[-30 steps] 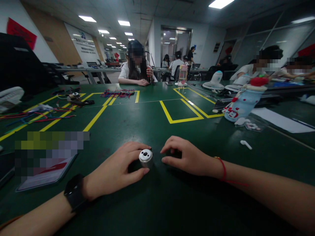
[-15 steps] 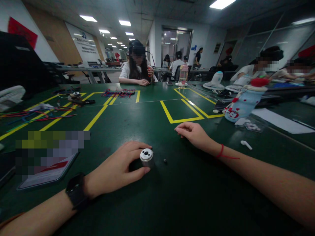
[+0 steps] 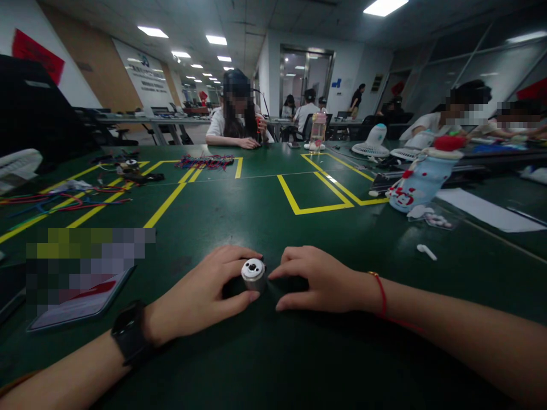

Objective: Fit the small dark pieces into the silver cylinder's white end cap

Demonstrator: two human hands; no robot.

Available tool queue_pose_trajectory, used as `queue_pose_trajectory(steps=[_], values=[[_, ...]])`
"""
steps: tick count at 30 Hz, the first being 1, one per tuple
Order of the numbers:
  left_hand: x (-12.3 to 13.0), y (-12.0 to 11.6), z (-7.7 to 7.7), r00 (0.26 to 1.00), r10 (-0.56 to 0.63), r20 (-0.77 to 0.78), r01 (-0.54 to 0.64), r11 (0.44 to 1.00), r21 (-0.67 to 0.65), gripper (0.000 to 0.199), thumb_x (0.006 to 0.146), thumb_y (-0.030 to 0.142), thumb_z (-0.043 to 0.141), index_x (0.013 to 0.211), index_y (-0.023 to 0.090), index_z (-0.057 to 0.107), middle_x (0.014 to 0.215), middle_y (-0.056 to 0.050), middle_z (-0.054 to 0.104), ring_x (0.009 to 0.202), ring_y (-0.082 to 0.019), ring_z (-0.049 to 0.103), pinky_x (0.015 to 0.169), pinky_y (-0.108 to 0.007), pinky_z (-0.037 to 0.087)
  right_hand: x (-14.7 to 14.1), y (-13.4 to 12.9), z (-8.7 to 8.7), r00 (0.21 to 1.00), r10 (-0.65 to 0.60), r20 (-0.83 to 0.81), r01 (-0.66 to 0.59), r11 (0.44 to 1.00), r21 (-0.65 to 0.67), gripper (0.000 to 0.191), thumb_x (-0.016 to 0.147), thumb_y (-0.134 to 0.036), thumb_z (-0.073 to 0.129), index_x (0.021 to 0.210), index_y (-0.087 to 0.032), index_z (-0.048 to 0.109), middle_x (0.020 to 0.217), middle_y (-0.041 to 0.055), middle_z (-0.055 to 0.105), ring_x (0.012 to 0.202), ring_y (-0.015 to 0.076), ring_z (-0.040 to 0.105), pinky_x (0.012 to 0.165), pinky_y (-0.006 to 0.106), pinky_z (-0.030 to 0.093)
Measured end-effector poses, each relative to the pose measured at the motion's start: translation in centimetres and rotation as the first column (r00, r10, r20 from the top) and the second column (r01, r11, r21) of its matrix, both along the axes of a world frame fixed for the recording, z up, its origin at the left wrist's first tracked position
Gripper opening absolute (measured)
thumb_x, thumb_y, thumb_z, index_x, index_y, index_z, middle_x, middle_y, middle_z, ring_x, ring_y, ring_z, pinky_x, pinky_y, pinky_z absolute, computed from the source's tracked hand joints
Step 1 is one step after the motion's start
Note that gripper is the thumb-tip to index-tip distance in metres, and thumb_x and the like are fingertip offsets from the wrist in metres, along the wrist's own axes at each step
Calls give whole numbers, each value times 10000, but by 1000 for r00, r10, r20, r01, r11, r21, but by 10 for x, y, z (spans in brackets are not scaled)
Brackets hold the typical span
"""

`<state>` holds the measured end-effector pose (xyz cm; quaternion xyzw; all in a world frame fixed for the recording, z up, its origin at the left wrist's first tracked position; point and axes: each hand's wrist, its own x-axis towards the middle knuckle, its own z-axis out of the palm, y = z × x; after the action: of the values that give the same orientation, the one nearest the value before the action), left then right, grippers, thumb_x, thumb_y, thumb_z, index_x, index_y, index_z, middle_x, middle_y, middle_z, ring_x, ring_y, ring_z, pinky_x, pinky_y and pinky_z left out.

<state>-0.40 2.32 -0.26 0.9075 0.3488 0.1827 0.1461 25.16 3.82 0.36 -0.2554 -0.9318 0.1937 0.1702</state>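
Observation:
A short silver metal cylinder (image 3: 253, 277) stands upright on the green table, with a hole in the middle of its top and smaller dark holes around it. My left hand (image 3: 205, 290), wearing a black watch, rests on the table with thumb and fingers around the cylinder's sides. Just to the right, my right hand (image 3: 320, 279) hovers low with thumb and index finger apart, its index fingertip close to the cylinder. The small dark nut-like piece seen earlier on the table here cannot be made out now.
To the left lies a flat, partly blurred packet (image 3: 85, 307), with loose coloured wires (image 3: 64, 202) beyond. On the right are a white earbud (image 3: 426, 251), a blue bottle (image 3: 423, 179) and white paper (image 3: 487, 209). A person (image 3: 239, 114) sits across the table.
My right hand has come left and nearer to me, its fingers now parted beside the cylinder. My left hand stays around the cylinder. The small dark piece has dropped out of sight.

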Motion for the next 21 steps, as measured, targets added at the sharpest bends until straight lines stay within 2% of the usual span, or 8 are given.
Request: queue_pose_trajectory(steps=[3, 6, 10, 12, 16, 21], values=[[-1, 0, -1, 1000, 0, 1, 0, 1000, 12, 398, 874, 319, 624, 1260, 273, 536, 1291, -44, 550, 1162, -255, 518, 999, -420, 418, -5, -2, -4, 1000, -5, 8, 5, 1000, 8, 220, 874, -310, 621, 1037, -181, 695, 928, 51, 624, 818, 145, 572, 714, 277, 425], [-1, -1, 1, 1000, -15, -21, 15, 1000, 15, 334, 888, 349, 610, 1213, 278, 577, 1303, -40, 540, 1167, -260, 511, 999, -427, 410, -4, 0, -6, 997, -38, -67, 37, 999, -29, 121, 874, -206, 612, 948, -167, 700, 915, 50, 627, 815, 137, 579, 725, 273, 446], [4, -1, 3, 996, -16, -88, 17, 1000, 12, 286, 903, 423, 592, 1158, 296, 614, 1310, -37, 520, 1169, -274, 489, 992, -454, 391, -7, -3, 6, 944, -111, -310, 117, 993, 0, 113, 875, -171, 603, 959, -155, 676, 918, 52, 618, 848, 139, 577, 749, 271, 467], [6, -1, 4, 993, -10, -117, 13, 1000, 21, 296, 904, 454, 583, 1156, 301, 617, 1302, -39, 519, 1156, -282, 483, 979, -464, 388, -13, -7, 13, 913, -97, -396, 123, 992, 41, 116, 883, -150, 583, 963, -155, 667, 925, 53, 616, 863, 139, 576, 760, 269, 473], [8, -3, 3, 991, -8, -131, 16, 998, 56, 305, 909, 463, 572, 1173, 317, 617, 1299, -39, 519, 1144, -289, 477, 959, -458, 393, -26, -15, 21, 929, -31, -368, 65, 995, 81, 158, 905, -124, 525, 956, -165, 669, 939, 58, 612, 876, 144, 576, 789, 284, 485], [5, -2, 2, 991, -14, -135, 23, 998, 64, 331, 905, 466, 574, 1200, 319, 604, 1316, -46, 507, 1153, -299, 469, 952, -455, 399, -32, -18, 21, 939, -45, -342, 69, 996, 59, 179, 898, -98, 509, 942, -156, 673, 931, 60, 605, 870, 146, 575, 784, 287, 493]])
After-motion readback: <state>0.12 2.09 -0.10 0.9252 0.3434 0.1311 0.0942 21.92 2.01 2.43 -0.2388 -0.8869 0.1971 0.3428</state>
